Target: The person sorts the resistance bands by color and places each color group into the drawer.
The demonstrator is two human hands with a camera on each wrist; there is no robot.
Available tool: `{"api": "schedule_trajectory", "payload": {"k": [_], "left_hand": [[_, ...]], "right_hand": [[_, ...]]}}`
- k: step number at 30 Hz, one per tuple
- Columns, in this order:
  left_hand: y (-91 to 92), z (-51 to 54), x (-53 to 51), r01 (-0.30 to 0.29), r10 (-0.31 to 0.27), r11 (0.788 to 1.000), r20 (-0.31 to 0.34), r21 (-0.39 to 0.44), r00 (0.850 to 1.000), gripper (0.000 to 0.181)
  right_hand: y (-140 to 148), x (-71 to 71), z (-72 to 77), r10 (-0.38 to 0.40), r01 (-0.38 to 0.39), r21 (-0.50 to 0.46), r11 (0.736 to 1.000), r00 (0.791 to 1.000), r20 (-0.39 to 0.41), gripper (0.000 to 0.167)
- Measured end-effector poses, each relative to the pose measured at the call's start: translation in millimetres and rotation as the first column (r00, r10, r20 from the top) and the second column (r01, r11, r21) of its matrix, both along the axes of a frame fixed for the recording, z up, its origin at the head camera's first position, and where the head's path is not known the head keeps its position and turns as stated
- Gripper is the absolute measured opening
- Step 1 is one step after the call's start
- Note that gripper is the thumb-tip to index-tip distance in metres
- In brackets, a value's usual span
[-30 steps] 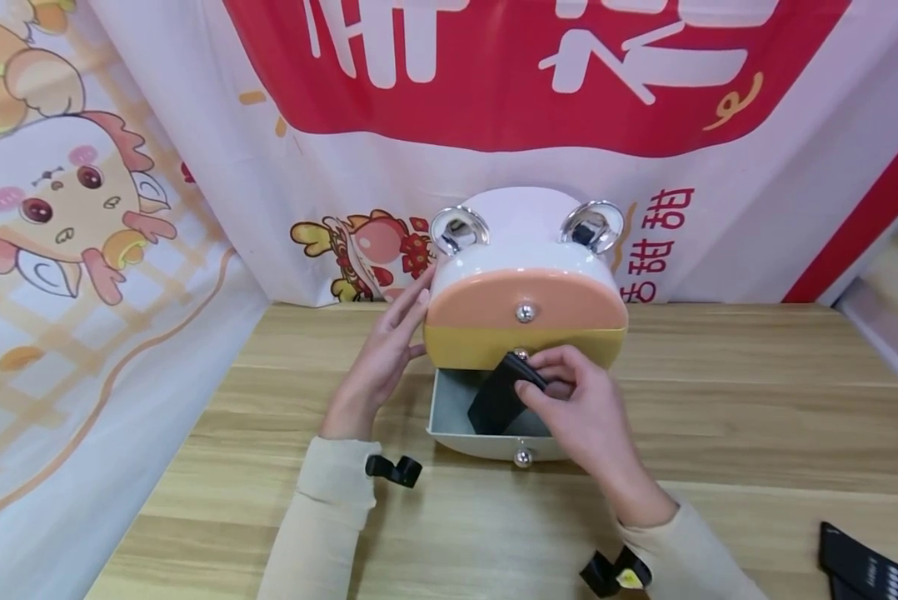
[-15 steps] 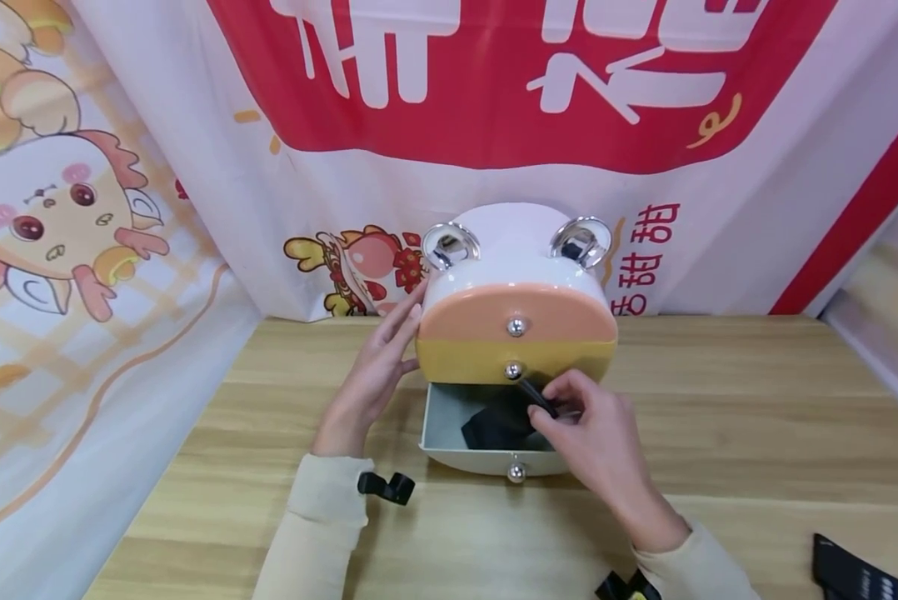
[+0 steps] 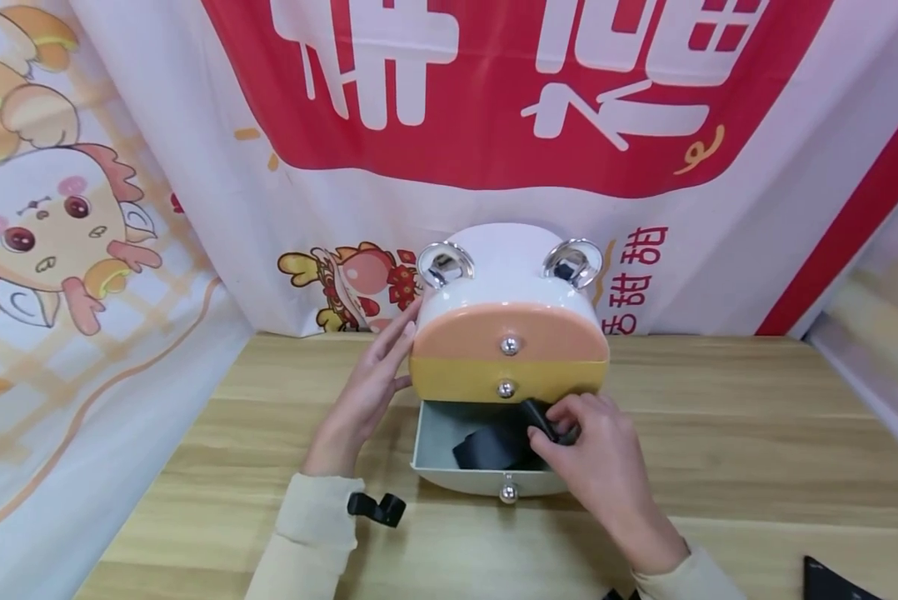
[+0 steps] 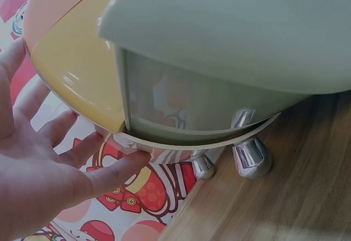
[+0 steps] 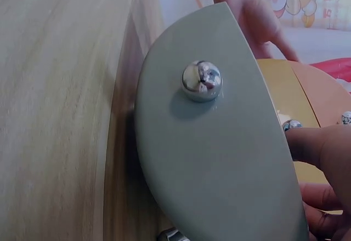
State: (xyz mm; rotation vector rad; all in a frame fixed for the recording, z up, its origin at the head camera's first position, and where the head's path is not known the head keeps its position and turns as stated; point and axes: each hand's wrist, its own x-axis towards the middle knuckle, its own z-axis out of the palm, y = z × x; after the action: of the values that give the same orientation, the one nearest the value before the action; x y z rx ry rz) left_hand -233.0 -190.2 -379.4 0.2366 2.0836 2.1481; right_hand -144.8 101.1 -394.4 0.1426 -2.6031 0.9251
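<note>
A small frog-shaped drawer cabinet has its grey-green bottom drawer pulled out. My left hand rests on the cabinet's left side, fingers extended; in the left wrist view its fingertips touch the shell beside the yellow drawer. Over the right of the open drawer, my right hand pinches a slim black object between thumb and fingers. A dark, flat-faced piece lies in the drawer just below; whether the two are joined I cannot tell. In the right wrist view the drawer front hides the drawer's inside.
Silver ball knobs stick out from the drawer fronts. A black flat item lies at the table's lower right, cut off by the frame. Printed cloth hangs close behind the cabinet, and the wooden table runs around it.
The broad black face held upright a second ago has dropped into the drawer; my right hand now shows a slim black edge. My left hand stays on the cabinet. The view has tilted up slightly.
</note>
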Motion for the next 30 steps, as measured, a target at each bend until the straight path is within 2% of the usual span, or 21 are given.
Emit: {"api": "schedule_trajectory", "payload": {"k": [7, 14, 17, 19, 21, 25, 28, 30], "left_hand": [[-2.4, -3.5, 1.6, -0.007, 0.007, 1.0, 0.015, -0.003, 1.0, 0.052], [-6.4, -8.1, 3.7, -0.019, 0.019, 1.0, 0.021, -0.004, 1.0, 0.055], [-8.0, -10.0, 6.5, -0.02, 0.02, 1.0, 0.022, -0.001, 1.0, 0.053], [-9.0, -11.4, 8.5, -0.022, 0.022, 1.0, 0.025, -0.002, 0.999, 0.053], [-10.1, -12.7, 10.5, -0.02, 0.02, 1.0, 0.034, -0.008, 0.999, 0.054], [-13.1, -15.7, 15.1, -0.027, 0.029, 0.999, 0.059, -0.026, 0.998, 0.057], [-15.5, -18.3, 17.8, -0.036, 0.038, 0.999, 0.066, -0.029, 0.997, 0.058], [-16.5, -20.2, 18.5, -0.033, 0.035, 0.999, 0.068, -0.025, 0.997, 0.057]], "right_hand": [[6.3, 0.2, -3.1, -0.035, 0.035, 0.02, 0.999, 0.999, -0.017, 0.021], [18.5, 7.9, -5.6, -0.031, 0.032, 0.013, 0.999, 0.999, -0.032, 0.015], [31.2, 13.7, -6.3, -0.026, 0.026, 0.008, 1.0, 1.0, 0.015, 0.011], [42.0, 18.2, -7.2, -0.032, 0.032, -0.002, 0.999, 0.996, 0.085, 0.009], [54.3, 23.2, -8.9, -0.047, 0.049, -0.006, 0.999, 0.982, 0.185, 0.01], [79.9, 33.9, -16.8, -0.087, 0.094, -0.009, 0.995, 0.944, 0.318, 0.024], [100.8, 42.1, -25.3, -0.131, 0.134, 0.016, 0.991, 0.936, 0.325, 0.026], [117.5, 47.9, -32.7, -0.168, 0.161, 0.048, 0.986, 0.95, 0.265, 0.023]]}}
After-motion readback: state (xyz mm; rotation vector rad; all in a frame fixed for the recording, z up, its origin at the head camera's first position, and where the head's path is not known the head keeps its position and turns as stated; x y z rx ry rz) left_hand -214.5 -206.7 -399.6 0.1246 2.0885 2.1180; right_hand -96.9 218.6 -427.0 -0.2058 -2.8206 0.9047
